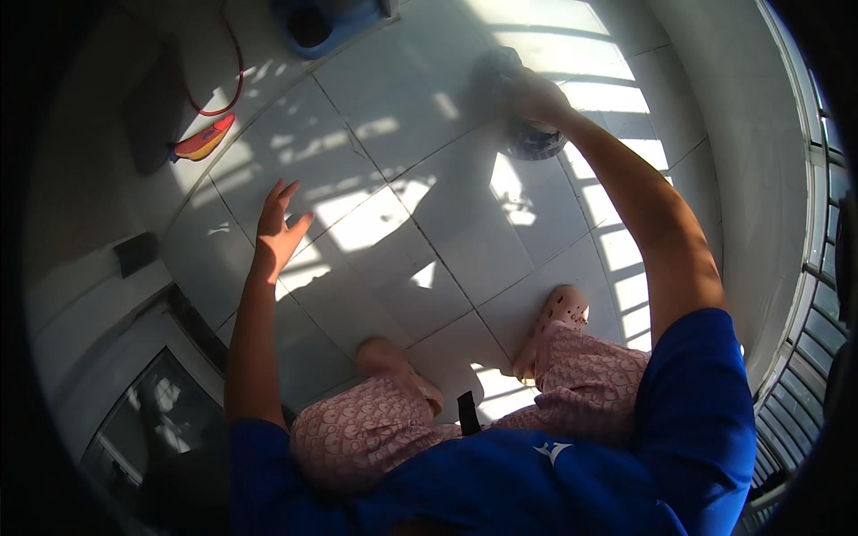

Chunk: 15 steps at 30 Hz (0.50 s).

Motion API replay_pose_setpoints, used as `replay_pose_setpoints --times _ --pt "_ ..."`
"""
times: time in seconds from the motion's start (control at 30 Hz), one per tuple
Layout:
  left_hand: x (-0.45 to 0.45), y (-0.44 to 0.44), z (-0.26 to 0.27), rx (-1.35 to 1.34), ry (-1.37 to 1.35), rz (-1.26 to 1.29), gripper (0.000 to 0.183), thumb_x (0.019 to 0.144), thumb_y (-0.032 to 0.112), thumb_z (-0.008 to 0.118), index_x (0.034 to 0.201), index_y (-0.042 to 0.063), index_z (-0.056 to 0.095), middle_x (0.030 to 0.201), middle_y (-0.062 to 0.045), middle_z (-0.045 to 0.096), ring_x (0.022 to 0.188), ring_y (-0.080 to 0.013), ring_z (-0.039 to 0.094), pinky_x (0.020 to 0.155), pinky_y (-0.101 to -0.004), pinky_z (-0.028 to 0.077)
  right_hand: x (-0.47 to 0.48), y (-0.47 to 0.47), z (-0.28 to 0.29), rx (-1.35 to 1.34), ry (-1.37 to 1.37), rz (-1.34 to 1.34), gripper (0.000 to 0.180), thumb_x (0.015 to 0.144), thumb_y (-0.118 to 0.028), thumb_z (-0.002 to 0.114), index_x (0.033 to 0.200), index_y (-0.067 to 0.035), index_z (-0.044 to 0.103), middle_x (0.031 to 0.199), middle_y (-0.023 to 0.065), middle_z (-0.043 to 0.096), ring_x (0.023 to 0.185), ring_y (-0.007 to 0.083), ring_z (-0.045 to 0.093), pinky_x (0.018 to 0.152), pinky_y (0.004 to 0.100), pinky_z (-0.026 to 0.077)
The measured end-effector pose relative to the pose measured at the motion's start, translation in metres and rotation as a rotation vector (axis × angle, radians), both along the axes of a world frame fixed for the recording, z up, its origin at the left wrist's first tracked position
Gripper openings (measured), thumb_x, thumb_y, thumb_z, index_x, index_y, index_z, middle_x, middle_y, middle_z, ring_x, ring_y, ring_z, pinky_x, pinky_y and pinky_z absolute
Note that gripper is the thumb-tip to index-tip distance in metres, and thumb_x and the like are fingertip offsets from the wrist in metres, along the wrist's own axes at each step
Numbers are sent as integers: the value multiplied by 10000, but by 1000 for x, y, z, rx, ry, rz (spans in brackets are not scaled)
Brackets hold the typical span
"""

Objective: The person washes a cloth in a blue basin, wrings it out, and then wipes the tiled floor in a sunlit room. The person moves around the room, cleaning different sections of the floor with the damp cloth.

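My right hand (536,100) is stretched far forward, low over the tiled floor (436,201). It grips a dark grey object (536,142) with paler patches, possibly a wad of cloth; blur and the hand hide its exact form. My left hand (278,224) hangs in the air at the left with its fingers apart and nothing in it. Beyond that hand, a red and yellow shoe (204,139) lies on its side near the raised floor edge.
A red hose (239,74) curves down behind the shoe. At the top stands a blue plastic basin (335,41) with a dark round thing in it. A barred window (814,268) runs along the right wall. My feet, in pink clogs (566,305), stand apart on the tiles.
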<state>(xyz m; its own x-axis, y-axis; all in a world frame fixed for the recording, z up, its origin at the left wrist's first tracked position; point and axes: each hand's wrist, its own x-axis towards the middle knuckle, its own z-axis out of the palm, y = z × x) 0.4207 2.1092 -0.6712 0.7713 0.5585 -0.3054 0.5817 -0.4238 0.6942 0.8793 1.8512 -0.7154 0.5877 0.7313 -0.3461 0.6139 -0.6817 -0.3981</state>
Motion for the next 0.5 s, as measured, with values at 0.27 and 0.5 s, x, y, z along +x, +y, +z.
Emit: replay_pose_setpoints --times 0.27,0.5 --pt "48 -19 70 113 263 -150 559 856 174 703 1373 107 500 1495 -135 388 1361 -309 401 1091 -397 370 -274 -71 -14 465 98 691 366 802 -80 629 1153 -175 669 1341 15 558 1195 248 510 1021 400 359" --pt "72 -63 15 82 312 -251 670 789 313 737 1372 90 495 1469 -206 398 1331 -347 434 1058 -433 409 -222 -135 41 386 1199 267 479 755 -56 661 1230 -101 619 1238 82 610 1144 234 567 963 393 447"
